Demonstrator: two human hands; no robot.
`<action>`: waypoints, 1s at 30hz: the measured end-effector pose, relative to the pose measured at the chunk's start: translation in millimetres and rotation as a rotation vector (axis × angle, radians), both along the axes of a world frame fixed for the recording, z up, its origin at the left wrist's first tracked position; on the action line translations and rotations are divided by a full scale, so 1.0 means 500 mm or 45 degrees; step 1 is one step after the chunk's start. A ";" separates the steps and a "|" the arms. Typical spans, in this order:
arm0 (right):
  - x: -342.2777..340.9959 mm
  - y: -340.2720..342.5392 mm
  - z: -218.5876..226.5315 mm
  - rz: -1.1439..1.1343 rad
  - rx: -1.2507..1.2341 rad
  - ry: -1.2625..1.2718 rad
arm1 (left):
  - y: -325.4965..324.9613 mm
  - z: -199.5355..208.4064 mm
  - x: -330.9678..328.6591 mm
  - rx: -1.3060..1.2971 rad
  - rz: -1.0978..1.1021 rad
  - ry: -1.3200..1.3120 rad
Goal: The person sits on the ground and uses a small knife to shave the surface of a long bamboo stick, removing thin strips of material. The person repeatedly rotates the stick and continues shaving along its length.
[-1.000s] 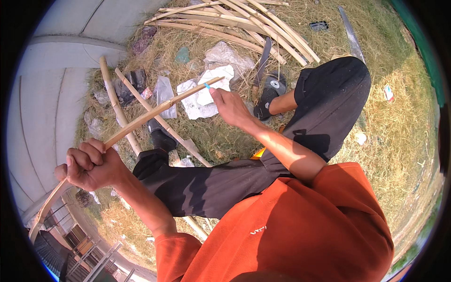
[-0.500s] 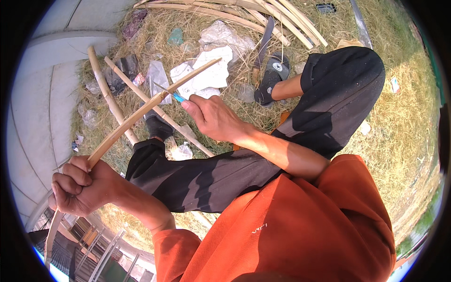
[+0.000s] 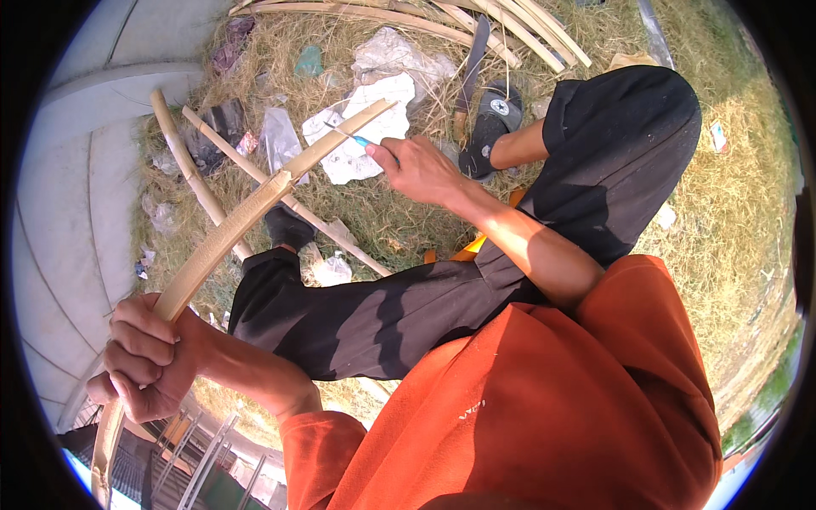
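Observation:
My left hand (image 3: 149,357) is closed around a long, slightly curved bamboo strip (image 3: 229,225), which slants up and away to the right. Below the fist, the strip's near end carries on toward the lower left edge. Around its middle is a rough node. My right hand (image 3: 421,170) grips a small knife (image 3: 362,141) by its blue handle. The thin blade overlaps the strip close to its far end; whether it touches cannot be told.
Two bamboo pieces (image 3: 191,166) (image 3: 310,217) lie on dry grass beyond the strip. White sheeting (image 3: 374,102) and a large dark-bladed knife (image 3: 473,72) lie farther off, near a pile of bamboo strips (image 3: 527,30). My sandalled foot (image 3: 493,127) is at right, a pale wall (image 3: 64,212) at left.
My right hand and the knife have moved up and right toward the strip's far end. The strip has turned, showing a broader face, and my left fist has shifted slightly right and down.

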State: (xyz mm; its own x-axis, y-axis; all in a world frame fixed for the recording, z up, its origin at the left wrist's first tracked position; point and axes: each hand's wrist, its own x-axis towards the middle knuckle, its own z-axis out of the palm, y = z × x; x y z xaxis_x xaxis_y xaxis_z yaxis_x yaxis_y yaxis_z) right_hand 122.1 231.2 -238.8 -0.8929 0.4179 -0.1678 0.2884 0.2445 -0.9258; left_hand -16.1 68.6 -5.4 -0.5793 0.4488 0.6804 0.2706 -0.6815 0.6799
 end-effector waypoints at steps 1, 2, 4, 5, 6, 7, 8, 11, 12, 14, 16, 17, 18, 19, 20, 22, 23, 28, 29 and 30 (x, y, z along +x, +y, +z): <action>-0.001 0.004 0.009 0.015 0.007 -0.015 | 0.001 0.002 0.005 0.005 -0.007 0.016; 0.004 -0.006 0.023 0.030 -0.007 -0.046 | -0.002 0.002 0.010 -0.012 -0.015 0.016; 0.014 -0.027 0.050 0.053 -0.008 0.091 | 0.003 0.000 0.010 -0.001 -0.047 0.027; 0.020 -0.036 0.057 0.071 0.001 0.117 | 0.004 0.000 0.010 -0.001 -0.084 0.026; 0.022 -0.041 0.060 0.090 0.010 0.144 | 0.004 0.000 0.009 -0.002 -0.121 0.025; 0.022 -0.036 0.020 -0.044 0.051 0.082 | 0.003 0.004 0.012 -0.020 -0.139 0.026; 0.021 -0.029 0.007 -0.024 0.073 0.071 | 0.002 0.003 0.008 -0.022 -0.155 0.034; 0.019 -0.027 0.006 -0.006 0.156 -0.005 | -0.015 -0.003 -0.011 -0.019 -0.148 -0.016; 0.023 -0.040 0.016 0.015 0.144 0.044 | -0.019 -0.003 -0.014 -0.018 -0.136 -0.046; 0.030 -0.057 0.038 0.059 0.138 0.148 | -0.011 -0.005 -0.002 0.001 -0.059 0.005; 0.030 -0.041 0.005 -0.002 0.118 -0.097 | -0.015 0.000 0.009 -0.016 -0.004 0.018; 0.037 -0.021 -0.070 -0.078 0.107 -0.227 | -0.014 0.004 0.007 -0.027 -0.007 0.012; 0.039 0.011 -0.129 -0.155 0.121 -0.344 | -0.008 0.004 -0.001 -0.012 -0.008 0.018; 0.044 0.034 -0.156 -0.089 0.098 -0.457 | -0.004 0.005 -0.011 -0.014 -0.029 0.019; 0.034 0.031 -0.118 -0.109 0.096 -0.277 | -0.010 0.005 -0.014 -0.027 -0.032 0.008; 0.018 -0.005 0.026 -0.102 0.066 0.056 | -0.024 -0.005 0.000 -0.039 -0.001 -0.029; 0.005 -0.015 0.052 0.005 0.033 0.167 | -0.015 -0.002 -0.004 -0.026 -0.017 -0.021; -0.014 -0.022 -0.054 -0.129 0.092 0.017 | -0.014 -0.003 -0.022 -0.012 -0.045 0.005; -0.004 -0.022 -0.039 -0.107 0.084 -0.030 | -0.018 -0.003 -0.017 -0.017 -0.030 0.000; 0.008 -0.027 -0.030 -0.084 0.077 -0.077 | -0.021 -0.004 -0.012 -0.022 -0.015 -0.005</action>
State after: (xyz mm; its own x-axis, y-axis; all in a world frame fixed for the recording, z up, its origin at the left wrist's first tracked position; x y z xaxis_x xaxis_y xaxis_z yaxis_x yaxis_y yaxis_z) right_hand 126.1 217.8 -253.6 -0.8519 0.4867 -0.1934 0.3607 0.2776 -0.8904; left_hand -22.1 58.2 -7.5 -0.5765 0.4675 0.6701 0.2597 -0.6728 0.6928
